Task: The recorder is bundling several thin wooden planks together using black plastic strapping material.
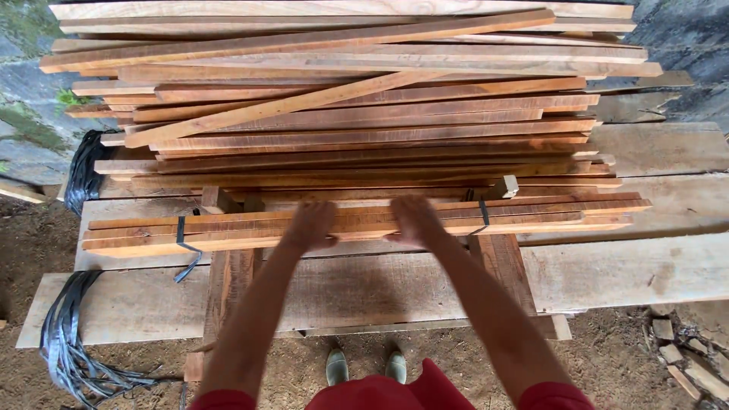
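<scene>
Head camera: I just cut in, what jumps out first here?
A big loose stack of reddish wooden slats fills the upper frame. Just below it, the left hand and right hand rest on a strapped bundle of slats lying across pale planks. Black strapping trails on the dirt at lower left.

Light: soft, even daylight, with no hard sun patches on the stacked wooden slats (357, 114).
Shadows: faint, gathered under the tied bundle (364, 220) and between the planks (425, 288).
Glare: a mild sheen on the black strapping (68, 357) at lower left.
Blur: both hands, left (310, 226) and right (414, 222), are smeared by motion.
Distortion: wide-angle bowing curves the boards toward the frame edges.
Focus: the wood grain is sharp at centre.
</scene>
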